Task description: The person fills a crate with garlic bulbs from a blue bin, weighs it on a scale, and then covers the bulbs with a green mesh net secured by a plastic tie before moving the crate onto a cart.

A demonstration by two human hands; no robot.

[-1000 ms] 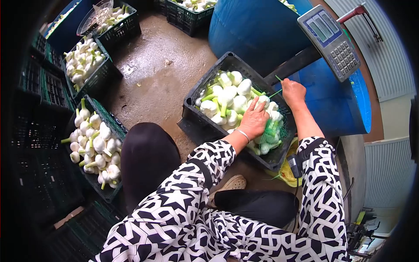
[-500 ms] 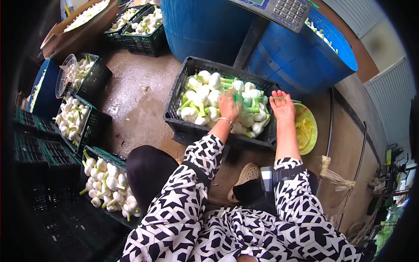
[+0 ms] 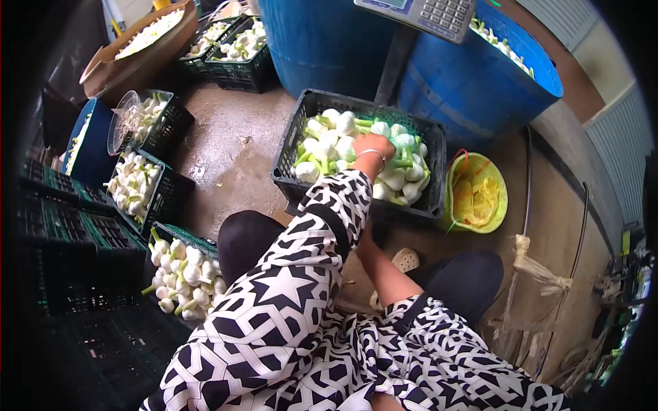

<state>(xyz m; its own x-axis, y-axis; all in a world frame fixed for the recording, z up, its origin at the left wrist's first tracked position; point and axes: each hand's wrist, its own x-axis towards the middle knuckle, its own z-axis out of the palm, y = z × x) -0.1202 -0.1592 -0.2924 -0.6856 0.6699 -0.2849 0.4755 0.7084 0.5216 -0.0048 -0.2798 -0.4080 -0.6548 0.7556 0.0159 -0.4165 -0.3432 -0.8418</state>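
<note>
Head view: The left hand (image 3: 377,149) was positioned on garlic bulbs (image 3: 323,147) beside green net (image 3: 411,123), inside the black crate (image 3: 436,171). Finger closure could not be determined; the right hand was hidden. The step appeared to be net handling; the next move called for light fingertip control. Count: 1 central crate, 5 other garlic-filled crates (image 3: 236,74), 2 large blue drums (image 3: 322,55), 1 scale (image 3: 445,14); overlapping bulbs uncountable.

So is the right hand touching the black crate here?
Cannot tell. In the head view, the right forearm runs behind the left sleeve, which hides the right hand; the crate lies just beyond.
</note>
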